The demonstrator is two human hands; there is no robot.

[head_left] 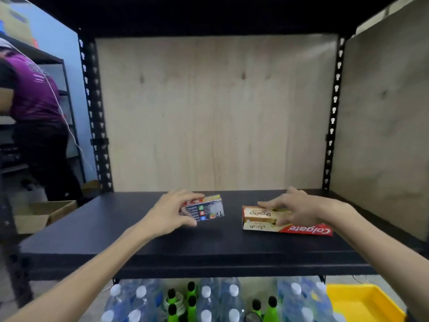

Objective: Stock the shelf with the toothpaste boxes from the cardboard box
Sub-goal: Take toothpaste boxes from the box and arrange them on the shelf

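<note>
Black shelf board (116, 228), plywood back panel (216, 112), perforated black uprights at both rear corners. Left hand (171, 212): fingers curled over the top and thumb under the near edge of a short toothpaste box (205, 209) with a dark printed face and red end, the box at the fingertips, whether lifted or resting on the board could not be told. Right hand (294, 209): fingers spread and bent down onto a cream-and-red Colgate box (283, 220), thumb on its near face; the box lay flat on the shelf, its red lettered end running out beneath the wrist toward the right. The two boxes sat well apart, the short one to the left of the right hand's fingertips. Below the hands, under the shelf: clear water bottles (209, 300) with white caps, green bottles (191, 298) with black caps among them, a yellow tray (362, 300) to the right. To the left of the left forearm, on the floor: an open cardboard box (44, 214). Beyond it, a person in a purple shirt (32, 94) stood at another rack.
</note>
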